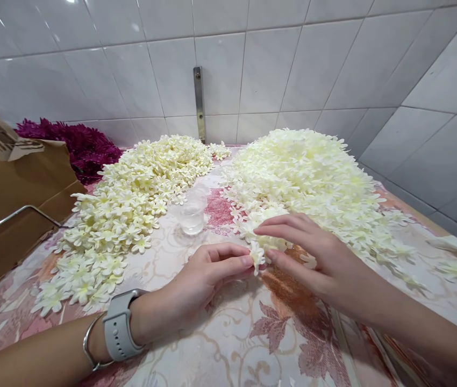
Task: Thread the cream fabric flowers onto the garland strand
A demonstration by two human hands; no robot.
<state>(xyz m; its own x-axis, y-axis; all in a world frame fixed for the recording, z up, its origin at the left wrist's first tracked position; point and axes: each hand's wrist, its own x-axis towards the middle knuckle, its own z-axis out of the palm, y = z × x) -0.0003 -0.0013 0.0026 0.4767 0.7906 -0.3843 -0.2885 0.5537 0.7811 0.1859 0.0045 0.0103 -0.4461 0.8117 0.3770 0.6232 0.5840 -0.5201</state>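
Between the thumb and forefinger of my left hand (222, 266) a single small cream artificial-looking flower (257, 257) is pinched, its petals facing down and outward. Close on its other side is my right hand (313, 247), fingers stretched and thumb apart from them. The right thumb tip comes near the flower's edge; whether it touches, I cannot tell. Just beyond both hands spreads a large heap of pale flowers (301, 166). A second heap of yellowish-cream flowers (148, 177) lies to the left. A clear plastic cup (191, 217) with clear liquid stands between the heaps.
A cardboard box (22, 183) takes up the left side, with a bent metal rod (8, 220) before it. Purple flowers (71, 148) are piled behind the box. The patterned tablecloth (212, 349) runs back to a tiled wall (277, 64) bearing a metal bracket (199, 105).
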